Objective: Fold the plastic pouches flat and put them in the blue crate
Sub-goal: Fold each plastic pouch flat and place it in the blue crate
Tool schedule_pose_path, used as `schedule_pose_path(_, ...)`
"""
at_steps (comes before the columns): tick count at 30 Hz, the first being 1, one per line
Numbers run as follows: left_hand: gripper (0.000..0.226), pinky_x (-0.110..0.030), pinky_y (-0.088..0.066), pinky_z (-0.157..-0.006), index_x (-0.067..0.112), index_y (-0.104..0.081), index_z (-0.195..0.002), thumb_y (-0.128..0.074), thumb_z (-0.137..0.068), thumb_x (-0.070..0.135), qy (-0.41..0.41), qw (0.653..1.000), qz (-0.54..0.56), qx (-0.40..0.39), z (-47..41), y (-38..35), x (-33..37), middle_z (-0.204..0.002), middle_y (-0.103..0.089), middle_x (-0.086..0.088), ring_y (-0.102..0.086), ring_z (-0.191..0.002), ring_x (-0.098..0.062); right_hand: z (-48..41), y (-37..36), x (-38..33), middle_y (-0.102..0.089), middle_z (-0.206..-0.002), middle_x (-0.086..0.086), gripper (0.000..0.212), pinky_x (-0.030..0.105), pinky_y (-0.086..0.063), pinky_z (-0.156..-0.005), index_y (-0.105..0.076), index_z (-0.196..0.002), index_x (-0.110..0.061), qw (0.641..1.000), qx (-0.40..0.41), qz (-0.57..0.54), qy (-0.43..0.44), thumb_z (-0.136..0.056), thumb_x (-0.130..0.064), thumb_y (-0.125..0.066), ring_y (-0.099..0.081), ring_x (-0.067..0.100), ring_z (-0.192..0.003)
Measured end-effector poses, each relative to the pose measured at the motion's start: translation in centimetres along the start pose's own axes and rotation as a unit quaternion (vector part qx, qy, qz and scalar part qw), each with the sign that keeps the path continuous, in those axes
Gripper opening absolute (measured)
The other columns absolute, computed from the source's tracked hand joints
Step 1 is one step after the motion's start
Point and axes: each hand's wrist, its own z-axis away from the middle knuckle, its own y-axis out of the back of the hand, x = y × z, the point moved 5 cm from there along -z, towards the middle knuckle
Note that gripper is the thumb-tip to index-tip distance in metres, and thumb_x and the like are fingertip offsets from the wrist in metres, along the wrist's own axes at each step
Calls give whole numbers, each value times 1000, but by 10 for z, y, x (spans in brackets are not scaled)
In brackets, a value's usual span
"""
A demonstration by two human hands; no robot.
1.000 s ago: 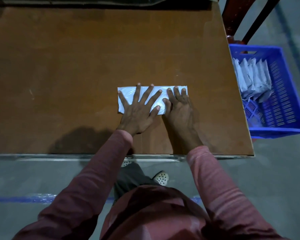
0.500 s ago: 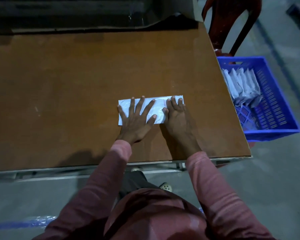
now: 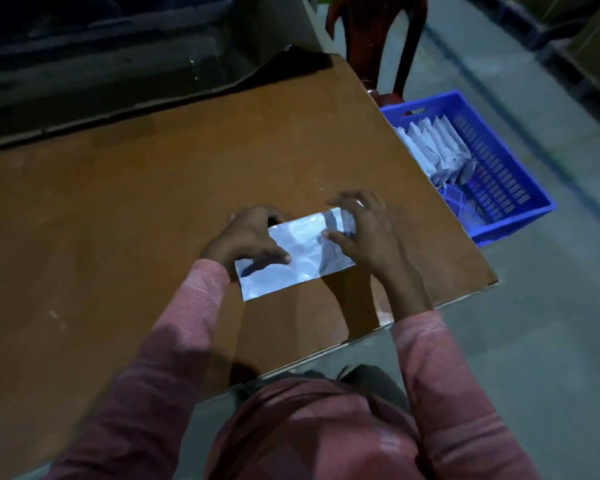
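1. The pouch (image 3: 302, 252) is a pale, crinkled strip, folded long and narrow. Its length runs from about 8 o'clock to 2 o'clock in front of me. I cannot tell whether its near edge touches the wood or has just come up off it.
2. My left hand (image 3: 248, 237) grips the 8 o'clock end, with the thumb laid across the top face and the fingers curled round the far edge.
3. My right hand (image 3: 364, 230) pinches the 2 o'clock end, thumb on top and fingers hooked over the far corner, which buckles a little under them.
4. The pouch is over the tabletop (image 3: 136, 220), close to its 4 o'clock corner and near my edge.
5. The blue crate (image 3: 516, 225) sits on the floor off the tabletop's right side, at 2 o'clock from the pouch. A row of folded pouches (image 3: 440, 147) stands on edge against its near-left wall, with open space beside them.
6. A dark red chair (image 3: 371, 36) stands at 1 o'clock, beyond the crate.
7. I judge the folding of this pouch to be done, or nearly so, and the carry to the crate to be next.
8. That move calls for a firm pinch so the fold does not spring open. Then I swing the pouch out past the tabletop's edge toward 2 o'clock and slot it in upright beside the row.
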Motion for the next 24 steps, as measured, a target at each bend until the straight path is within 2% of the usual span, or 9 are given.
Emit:
schedule_pose_path(2,47,-40,-48,-90,27,-70,-85,-97,-49,40,-35,999,-17,-20,-8,5,28,-85,-72,12,-67,-87,-13,6,21,-6,-56,-138,-1,66,44,-35,-102,-64,-130,-33,998,-21,53,-7,-69,-49,-83,-48,23,-129)
schedule_pose_path(4,36,-35,-45,-83,27,-71,-81,-97,-58,31,-80,995,-48,-29,-17,10,66,-82,-72,11,-68,-85,-13,7,44,-9,-58,-135,-4,71,49,-28,-109,-62,-131,-37,991,-53,117,-33,-66,-54,-84,-48,20,-130)
schedule_pose_path(6,29,-40,-45,-88,32,-68,-74,-94,-62,30,-131,988,-74,-24,-24,10,105,-81,-72,11,-67,-85,-13,9,66,-4,-65,-122,-4,61,49,-29,-109,-66,-125,-35,981,-89,160,-66,-69,-53,-83,-56,20,-121)
schedule_pose_path(9,25,-47,-45,-97,30,-67,-74,-91,-66,28,-182,979,-96,12,-33,2,148,-82,-73,8,-67,-88,-18,18,93,12,-70,-98,-1,30,40,-42,-87,-70,-99,-26,974,-82,183,-101,-76,-44,-76,-64,25,-100)
schedule_pose_path(12,20,-39,-32,-99,31,-70,-85,-82,-69,30,-232,959,-132,93,-48,-27,191,-90,-73,8,-65,-100,-20,35,123,50,-68,-91,2,18,41,-43,-81,-69,-90,-24,972,-29,197,-125,-81,-40,-70,-62,29,-96)
schedule_pose_path(15,45,-30,-21,-95,30,-69,-108,-82,-64,29,-276,929,-120,216,-56,-65,236,-110,-69,5,-59,-114,-24,53,158,103,-68,-89,4,18,42,-47,-77,-73,-91,-22,969,51,195,-146,-80,-36,-67,-62,32,-95)
schedule_pose_path(18,72,-31,-18,-117,19,-51,-145,-77,-80,38,-257,914,-26,312,-58,-101,275,-153,-44,-6,-36,-143,-28,76,196,153,-65,-82,6,17,40,-50,-66,-72,-85,-18,960,142,173,-171,-77,-32,-65,-61,33,-87)
schedule_pose_path(20,73,-35,-18,-123,16,-41,-153,-72,-90,36,-231,916,23,328,-62,-128,293,-161,-34,-6,-27,-148,-28,89,214,184,-63,-81,7,15,40,-49,-62,-68,-78,-15,946,174,178,-209,-79,-30,-68,-59,34,-85)
schedule_pose_path(24,61,-38,-29,-120,16,-47,-147,-71,-93,30,-224,934,27,277,-74,-179,313,-150,-46,-5,-33,-141,-25,98,228,232,-61,-82,11,20,38,-43,-60,-64,-77,-10,937,171,147,-265,-84,-28,-69,-60,38,-82)
